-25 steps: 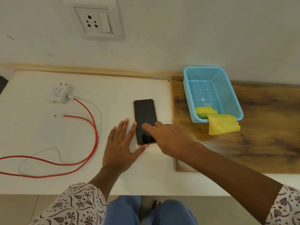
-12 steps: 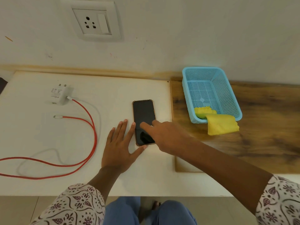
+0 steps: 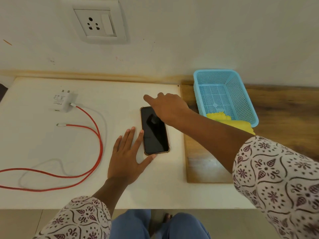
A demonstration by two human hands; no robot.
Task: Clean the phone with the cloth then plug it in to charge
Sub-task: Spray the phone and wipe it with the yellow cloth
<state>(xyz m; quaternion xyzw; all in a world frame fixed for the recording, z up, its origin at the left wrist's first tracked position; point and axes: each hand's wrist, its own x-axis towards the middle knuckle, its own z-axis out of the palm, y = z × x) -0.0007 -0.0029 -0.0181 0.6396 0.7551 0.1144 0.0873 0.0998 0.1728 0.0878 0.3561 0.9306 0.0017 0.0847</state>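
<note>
The phone (image 3: 154, 131) lies flat in the middle of the frame, near the right edge of the white desk (image 3: 43, 145), with bare room above it. It is black, smooth and shiny. The soft yellow cloth (image 3: 232, 123) hangs over the blue holey basket (image 3: 224, 94) at right. The left hand (image 3: 126, 156) lies flat and open, touching the phone's side. The right hand (image 3: 168, 106), holding nothing, has moved up past the phone's top, one finger pointing.

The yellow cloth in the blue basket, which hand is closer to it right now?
Right. The right hand hovers over the phone's top end, just left of the yellow cloth; the left hand lies flat beyond the phone.
</note>
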